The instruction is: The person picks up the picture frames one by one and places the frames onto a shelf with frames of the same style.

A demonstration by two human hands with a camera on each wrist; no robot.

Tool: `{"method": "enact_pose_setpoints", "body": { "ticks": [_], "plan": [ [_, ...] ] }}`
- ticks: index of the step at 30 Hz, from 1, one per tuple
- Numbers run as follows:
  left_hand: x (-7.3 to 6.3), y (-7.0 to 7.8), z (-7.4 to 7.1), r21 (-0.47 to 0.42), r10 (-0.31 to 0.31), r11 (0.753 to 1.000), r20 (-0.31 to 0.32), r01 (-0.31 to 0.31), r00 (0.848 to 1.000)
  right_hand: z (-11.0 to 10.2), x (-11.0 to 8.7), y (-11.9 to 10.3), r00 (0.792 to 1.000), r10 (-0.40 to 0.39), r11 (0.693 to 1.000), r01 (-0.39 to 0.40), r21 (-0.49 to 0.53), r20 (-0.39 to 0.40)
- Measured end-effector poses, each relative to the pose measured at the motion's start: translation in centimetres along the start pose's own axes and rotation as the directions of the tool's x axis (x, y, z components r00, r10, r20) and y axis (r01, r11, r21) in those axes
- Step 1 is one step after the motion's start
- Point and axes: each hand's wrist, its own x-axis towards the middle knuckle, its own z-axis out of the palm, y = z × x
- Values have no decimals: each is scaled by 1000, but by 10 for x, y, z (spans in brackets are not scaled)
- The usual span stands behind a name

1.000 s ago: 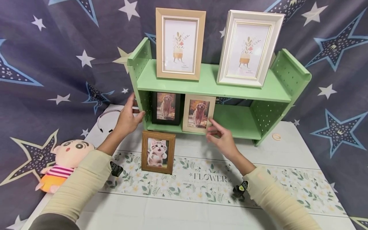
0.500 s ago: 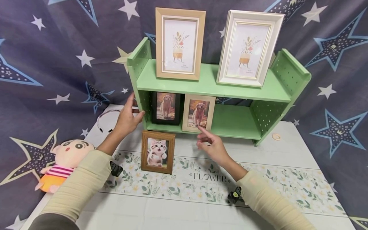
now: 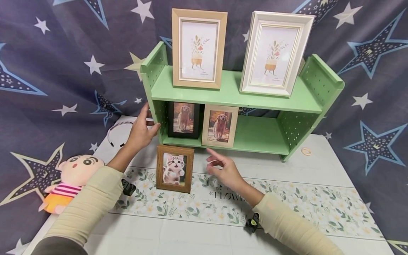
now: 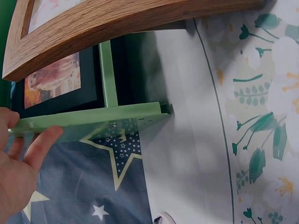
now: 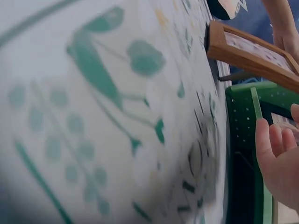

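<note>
My left hand [image 3: 142, 131] holds the left side panel of a green two-tier shelf [image 3: 197, 94]; in the left wrist view its thumb and fingers [image 4: 43, 147] lie on opposite sides of the panel edge. My right hand [image 3: 224, 171] hovers before the lower tier, index finger extended, the others loosely bent, holding nothing. Just behind it, on that tier, stands a cream picture frame [image 3: 205, 131] with a dog photo. To its left is a black picture frame [image 3: 178, 135] with a similar photo. A brown wooden picture frame [image 3: 159, 170] showing a kitten stands on the table between my hands.
A beige frame [image 3: 176, 53] and a white frame [image 3: 247, 60] stand on the upper tier. A plush doll [image 3: 76, 173] sits at the left, near a coiled cord [image 3: 116, 125]. A small ring [image 3: 306, 151] lies right of the shelf. A floral runner [image 3: 306, 205] crosses the table [image 3: 153, 233].
My right hand has moved left and down, from the cream frame's right edge, across its front, to below it. My left hand stays on the shelf panel.
</note>
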Motion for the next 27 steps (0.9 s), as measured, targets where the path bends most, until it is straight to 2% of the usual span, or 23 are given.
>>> {"method": "enact_pose_setpoints", "body": {
  "ticks": [7,27],
  "plan": [
    [0,-1,0,-3,-8,1000,4,8,1000,14,-2,2,999,-13,1000,13,5,34],
    [1,-2,1,7,-2,1000,1,2,1000,36,-5,3,1000,-3,998,1,57,20]
  ]
}}
